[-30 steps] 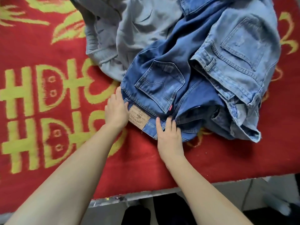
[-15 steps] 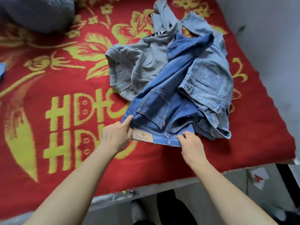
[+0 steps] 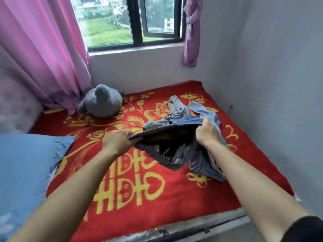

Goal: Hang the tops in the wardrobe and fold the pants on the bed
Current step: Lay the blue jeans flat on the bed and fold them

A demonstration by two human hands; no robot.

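**A:** Status?

**B:** The red-and-yellow blanket (image 3: 174, 198) covered the bed. A blue pillow (image 3: 26, 172) lay near left, and a grey plush toy (image 3: 101, 102) sat far left by the pink curtain (image 3: 43, 49). The clothes pile sat right of centre, well apart from both.

**A:** What changed?

**B:** Half a second before, the dark blue jeans (image 3: 167, 135) lay flat on the pile with both hands at the waistband. Now the waistband was up off the blanket and stretched between the hands, opening toward the camera. The legs trailed back onto the pile.

**A:** Grip?

**B:** The left hand (image 3: 117, 139) pinched the left end of the waistband. The right hand (image 3: 207, 131) had its fingers curled round the right end.

**A:** Rest of the pile?

**B:** The light blue jeans (image 3: 201, 168) lay under the right wrist. A grey garment (image 3: 176, 109) lay on the far side, and I couldn't tell if it was a top or pants.

**A:** Meaning?

**B:** My read: one pair was picked out and no fold had been made yet. It needed pulling clear and laying flat on the near blanket. The risk was the light pair dragging along.
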